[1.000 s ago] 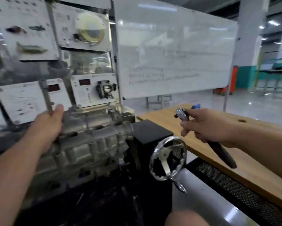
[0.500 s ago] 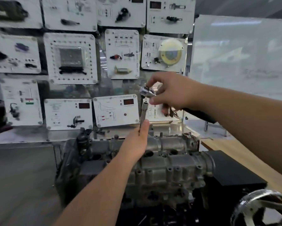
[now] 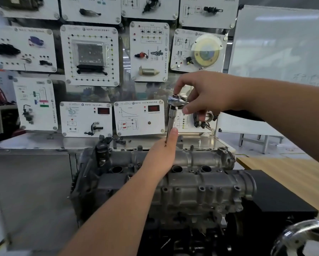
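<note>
A grey metal engine head (image 3: 192, 183) sits on a black stand in the middle of the view. My right hand (image 3: 203, 93) grips the chrome head of a ratchet wrench (image 3: 176, 101), index finger on top. A long socket extension (image 3: 171, 122) hangs down from the ratchet toward the engine. My left hand (image 3: 162, 154) reaches over the engine's top and holds the lower end of the extension, thumb lying along it. The extension's tip is hidden behind this hand.
White training panels (image 3: 90, 54) with sensors and displays cover the wall behind the engine. A whiteboard (image 3: 284, 41) stands at the right, a wooden table (image 3: 284, 169) below it. A chrome handwheel (image 3: 300, 237) sits at the lower right.
My view swung left from the whiteboard to the panels. My right hand brought the ratchet from over the table to above the engine, and my left hand took hold of the extension's lower end.
</note>
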Available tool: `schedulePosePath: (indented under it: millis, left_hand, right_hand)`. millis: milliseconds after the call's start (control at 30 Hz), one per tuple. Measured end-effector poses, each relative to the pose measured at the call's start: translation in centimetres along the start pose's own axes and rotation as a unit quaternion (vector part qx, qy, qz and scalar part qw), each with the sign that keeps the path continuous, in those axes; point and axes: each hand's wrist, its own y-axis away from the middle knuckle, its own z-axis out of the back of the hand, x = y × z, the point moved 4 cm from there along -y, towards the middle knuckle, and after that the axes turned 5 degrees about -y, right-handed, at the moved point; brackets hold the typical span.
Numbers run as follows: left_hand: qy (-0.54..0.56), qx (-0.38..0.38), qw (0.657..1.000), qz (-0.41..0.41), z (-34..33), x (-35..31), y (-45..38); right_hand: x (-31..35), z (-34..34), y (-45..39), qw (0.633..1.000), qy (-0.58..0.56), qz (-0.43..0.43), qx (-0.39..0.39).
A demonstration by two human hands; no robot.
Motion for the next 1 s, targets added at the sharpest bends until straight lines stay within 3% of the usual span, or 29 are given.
schedulePosePath:
  millis: [400,800,1000]
  left_hand:
    - [0.091,0.017,0.995,-0.026,0.2,1.0,-0.6]
    - [0.039,-0.018,0.999,-0.024,-0.2,0.5,-0.7]
    - [0.121,-0.014,0.991,0.048,0.3,0.8,-0.7]
  right_hand:
    - [1.2,0.3,-0.4,0.998,0.060,-0.004,0.020]
    - [2.2,-0.8,-0.9,0.993,0.095,-0.066,-0.038]
    - [2.4,-0.8,-0.5,0.997,0.072,0.014,0.023]
